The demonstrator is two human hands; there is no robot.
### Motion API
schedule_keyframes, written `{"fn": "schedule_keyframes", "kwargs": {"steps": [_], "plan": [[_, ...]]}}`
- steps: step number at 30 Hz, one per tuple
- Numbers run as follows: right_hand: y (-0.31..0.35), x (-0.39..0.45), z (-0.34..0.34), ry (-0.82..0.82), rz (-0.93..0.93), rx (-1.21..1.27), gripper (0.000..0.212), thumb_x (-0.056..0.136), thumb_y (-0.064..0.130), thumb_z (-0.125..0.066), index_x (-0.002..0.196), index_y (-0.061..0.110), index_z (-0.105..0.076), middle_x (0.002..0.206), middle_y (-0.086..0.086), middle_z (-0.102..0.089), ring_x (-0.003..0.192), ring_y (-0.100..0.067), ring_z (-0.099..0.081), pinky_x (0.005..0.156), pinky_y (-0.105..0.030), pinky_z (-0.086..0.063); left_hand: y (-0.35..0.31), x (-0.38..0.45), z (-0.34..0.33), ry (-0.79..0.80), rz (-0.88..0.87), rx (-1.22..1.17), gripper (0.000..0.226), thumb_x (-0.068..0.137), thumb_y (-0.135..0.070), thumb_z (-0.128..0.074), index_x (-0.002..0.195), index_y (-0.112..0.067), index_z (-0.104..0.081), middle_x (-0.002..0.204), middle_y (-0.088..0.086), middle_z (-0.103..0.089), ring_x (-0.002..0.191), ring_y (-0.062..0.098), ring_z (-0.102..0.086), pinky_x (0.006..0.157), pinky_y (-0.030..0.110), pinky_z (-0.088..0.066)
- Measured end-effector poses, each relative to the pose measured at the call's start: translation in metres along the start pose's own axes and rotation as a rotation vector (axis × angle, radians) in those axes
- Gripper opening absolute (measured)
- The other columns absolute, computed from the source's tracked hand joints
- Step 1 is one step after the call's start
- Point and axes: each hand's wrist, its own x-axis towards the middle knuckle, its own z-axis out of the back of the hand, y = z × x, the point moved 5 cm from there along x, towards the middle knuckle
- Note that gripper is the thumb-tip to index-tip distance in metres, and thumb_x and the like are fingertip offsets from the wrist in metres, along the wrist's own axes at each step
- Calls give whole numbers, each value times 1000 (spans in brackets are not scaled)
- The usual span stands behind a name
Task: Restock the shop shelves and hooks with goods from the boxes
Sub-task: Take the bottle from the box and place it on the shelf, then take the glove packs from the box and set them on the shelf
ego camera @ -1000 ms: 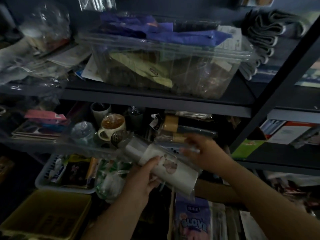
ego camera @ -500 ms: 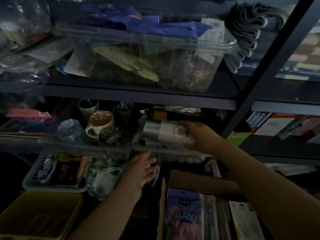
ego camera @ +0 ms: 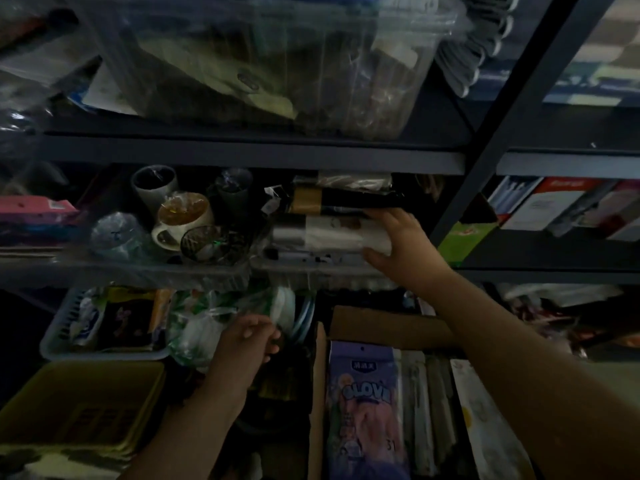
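- Wrapped white tumbler (ego camera: 332, 233) is lying on its side on the middle shelf (ego camera: 252, 157), inside a clear tray (ego camera: 311, 268), beneath a dark, brown-banded package (ego camera: 329, 199).
- Right hand (ego camera: 401, 244) is gripping the tumbler's right end, with fingers (ego camera: 384, 216) curling over the top and the thumb underneath.
- Left hand (ego camera: 249, 337) is hanging lower, in front of the bottom shelf, fingers loosely curled and holding nothing.
- Just left of the tumbler, wrapped cups are crowding together: a cream mug (ego camera: 183, 216), a grey cup (ego camera: 156, 185) and a patterned glass (ego camera: 204, 240).
- Above, a large clear bin (ego camera: 277, 64) is sitting on the upper shelf.
- Below, a cardboard box (ego camera: 381, 327) is holding packets, among them a purple glove pack (ego camera: 363, 410).
- At lower left, a pale basket (ego camera: 59, 344) of goods and a yellow crate (ego camera: 79, 407) are sitting side by side.
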Motion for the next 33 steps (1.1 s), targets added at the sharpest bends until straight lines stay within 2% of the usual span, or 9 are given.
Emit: {"fn": "schedule_keyframes", "kwargs": {"steps": [5,10,14,16,19,22,25,30,33], "plan": [[-24,-106,-7,-185,-185,227,27,87,9,-65,114,12,-60,95,-1,-60,83,-15,-59,73,-26,-48,20,-14,-42,146,-136,206,14,97,-11,-50,87,-18,-58,85,7,-63,67,15,-57,67,27,-45],[-92,-207,-101,200,-764,361,23,92,20,-60,113,18,-52,90,6,-61,75,-10,-59,62,-23,-49,65,-24,-88,285,-201,451,8,94,-19,-56,89,-26,-57,86,-5,-60,79,9,-60,66,20,-44],[-113,-253,-172,446,-995,445,44,90,24,-65,128,14,-43,118,-9,-59,94,-19,-59,73,-27,-50,105,-22,-102,284,-185,622,5,94,-21,-52,97,-20,-56,88,-7,-57,80,6,-56,64,18,-40],[-120,-266,-202,505,-1039,486,46,88,30,-68,123,13,-45,118,-9,-60,100,-23,-60,76,-30,-52,123,-16,-98,233,-163,678,5,94,-21,-53,98,-20,-55,93,-5,-58,81,5,-54,64,17,-39],[-134,-279,-241,528,-1105,507,62,79,46,-72,125,11,-48,120,-11,-60,102,-27,-61,81,-35,-54,141,-9,-87,159,-146,701,8,93,-18,-55,99,-23,-53,96,-5,-57,81,3,-52,63,16,-39],[-136,-279,-262,491,-1169,551,71,81,43,-72,135,6,-43,128,-15,-57,112,-32,-58,89,-36,-50,153,-1,-76,121,-131,687,12,92,-14,-57,100,-22,-54,91,-8,-57,87,11,-57,71,23,-42],[-129,-276,-271,532,-1211,574,72,83,40,-71,137,5,-41,136,-12,-51,121,-32,-53,100,-40,-46,161,6,-67,102,-122,676,12,91,-10,-57,98,-19,-55,85,-10,-56,81,10,-56,67,20,-40],[-132,-276,-275,369,-1301,663,57,74,37,-80,117,6,-59,115,-14,-65,103,-29,-63,90,-39,-53,169,11,-61,97,-101,663,12,92,-12,-57,100,-20,-55,90,-6,-59,80,4,-54,68,19,-40],[-129,-272,-280,373,-1327,844,49,71,37,-83,107,10,-63,101,-5,-66,89,-21,-64,78,-32,-55,173,14,-62,92,-75,667,12,92,-15,-57,102,-21,-56,91,-9,-58,80,1,-52,64,13,-38]]}}
